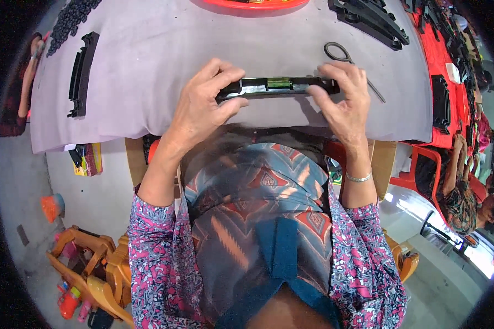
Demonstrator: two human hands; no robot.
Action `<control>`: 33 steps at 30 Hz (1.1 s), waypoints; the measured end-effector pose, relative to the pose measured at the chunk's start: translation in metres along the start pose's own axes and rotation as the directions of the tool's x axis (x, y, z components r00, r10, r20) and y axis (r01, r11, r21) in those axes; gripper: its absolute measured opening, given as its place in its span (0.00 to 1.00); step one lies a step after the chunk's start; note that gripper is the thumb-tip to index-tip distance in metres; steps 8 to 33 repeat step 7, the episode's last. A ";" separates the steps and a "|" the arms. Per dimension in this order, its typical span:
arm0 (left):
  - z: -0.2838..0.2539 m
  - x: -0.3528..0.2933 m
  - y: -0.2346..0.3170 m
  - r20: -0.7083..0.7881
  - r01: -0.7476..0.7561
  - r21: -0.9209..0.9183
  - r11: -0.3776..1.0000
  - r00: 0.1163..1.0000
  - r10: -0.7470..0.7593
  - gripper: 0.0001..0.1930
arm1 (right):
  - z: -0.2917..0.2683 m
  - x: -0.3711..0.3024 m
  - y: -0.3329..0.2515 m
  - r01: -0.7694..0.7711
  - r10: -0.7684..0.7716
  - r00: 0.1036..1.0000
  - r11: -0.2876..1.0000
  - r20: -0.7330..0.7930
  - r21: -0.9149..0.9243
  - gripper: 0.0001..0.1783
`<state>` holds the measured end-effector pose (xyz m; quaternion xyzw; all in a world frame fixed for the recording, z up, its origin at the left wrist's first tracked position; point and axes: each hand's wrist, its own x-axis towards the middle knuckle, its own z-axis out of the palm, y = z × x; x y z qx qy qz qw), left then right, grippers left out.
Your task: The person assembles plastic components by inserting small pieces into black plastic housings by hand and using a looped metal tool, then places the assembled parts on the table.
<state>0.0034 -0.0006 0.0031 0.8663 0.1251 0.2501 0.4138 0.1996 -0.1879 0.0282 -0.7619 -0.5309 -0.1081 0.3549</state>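
A long black plastic part (258,93) lies crosswise in front of me at the near side of the table, with a small yellow-green vial-like piece (280,83) at its middle. My left hand (207,96) grips its left end, thumb below and fingers above. Its right end is held the same way by my right hand (343,98). Just beyond the right hand lies a pair of dark-handled scissors or a similar looped tool (339,52), partly hidden behind the fingers.
Another black part (82,77) lies at the table's left, near a heap of small black pieces (74,22). Several black parts (370,22) lie far right. A red tray (255,4) stands at the far edge. People work at a red-covered table (456,104) on the right.
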 end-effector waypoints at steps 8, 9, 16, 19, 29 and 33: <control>-0.004 0.001 0.004 0.038 0.062 0.024 0.998 0.997 -0.062 0.23 | 0.012 -0.010 0.004 -0.045 0.042 0.976 0.999 0.212 0.009 0.26; -0.004 0.001 0.004 0.038 0.062 0.024 0.998 0.997 -0.062 0.23 | 0.012 -0.010 0.004 -0.045 0.042 0.976 0.999 0.212 0.009 0.26; -0.004 0.001 0.004 0.038 0.062 0.024 0.998 0.997 -0.062 0.23 | 0.012 -0.010 0.004 -0.045 0.042 0.976 0.999 0.212 0.009 0.26; -0.004 0.001 0.004 0.038 0.062 0.024 0.998 0.997 -0.062 0.23 | 0.012 -0.010 0.004 -0.045 0.042 0.976 0.999 0.212 0.009 0.26; -0.004 0.001 0.004 0.038 0.062 0.024 0.998 0.997 -0.062 0.23 | 0.012 -0.010 0.004 -0.045 0.042 0.976 0.999 0.212 0.009 0.26; -0.004 0.001 0.004 0.038 0.062 0.024 0.998 0.997 -0.062 0.23 | 0.012 -0.010 0.004 -0.045 0.042 0.976 0.999 0.212 0.009 0.26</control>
